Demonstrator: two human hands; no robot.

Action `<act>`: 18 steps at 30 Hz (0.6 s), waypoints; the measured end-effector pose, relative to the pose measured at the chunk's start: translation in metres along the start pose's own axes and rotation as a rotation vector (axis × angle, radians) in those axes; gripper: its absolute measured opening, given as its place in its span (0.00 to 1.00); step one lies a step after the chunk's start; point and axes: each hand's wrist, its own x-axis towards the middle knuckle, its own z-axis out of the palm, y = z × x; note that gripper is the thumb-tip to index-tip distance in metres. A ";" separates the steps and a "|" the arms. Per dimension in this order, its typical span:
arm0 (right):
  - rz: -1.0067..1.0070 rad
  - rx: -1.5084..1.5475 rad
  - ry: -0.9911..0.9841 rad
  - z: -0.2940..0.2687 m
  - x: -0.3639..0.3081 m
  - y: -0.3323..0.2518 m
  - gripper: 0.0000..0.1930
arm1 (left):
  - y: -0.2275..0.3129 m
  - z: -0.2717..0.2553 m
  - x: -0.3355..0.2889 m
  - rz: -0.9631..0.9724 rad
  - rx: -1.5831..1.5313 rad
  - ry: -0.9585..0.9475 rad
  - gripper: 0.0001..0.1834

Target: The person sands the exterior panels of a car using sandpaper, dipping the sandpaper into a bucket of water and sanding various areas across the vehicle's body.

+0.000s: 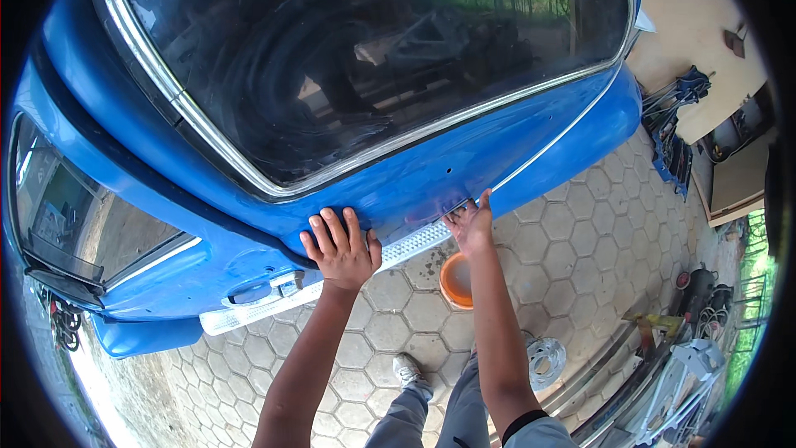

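Note:
A blue vehicle body fills the upper part of the head view, with a large dark window framed in chrome trim. My left hand lies on the blue panel just below that window, fingers spread and holding nothing. To its right, my right hand touches the panel's lower edge, its palm turned partly up. Those fingers are slightly bent and apart, with no object visible in them. A pale perforated strip runs along the bottom of the body beneath both hands.
An orange bucket stands on the hexagonal paving, beside my right forearm. Metal strips and assorted parts lie at the lower right. Tools and a wooden cabinet are at the far right. A door handle protrudes at left.

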 end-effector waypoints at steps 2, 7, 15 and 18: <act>-0.077 0.006 -0.004 0.023 -0.006 0.020 0.48 | 0.000 0.000 -0.002 -0.002 0.000 0.000 0.39; -0.043 0.069 0.050 0.043 -0.014 0.009 0.46 | -0.005 -0.004 0.002 0.003 0.004 -0.003 0.39; -0.044 0.158 0.025 0.029 -0.014 0.029 0.44 | -0.003 -0.002 -0.004 0.014 -0.004 -0.014 0.39; -0.091 0.188 -0.029 0.050 -0.019 0.025 0.42 | -0.010 -0.003 0.002 0.010 0.013 -0.004 0.39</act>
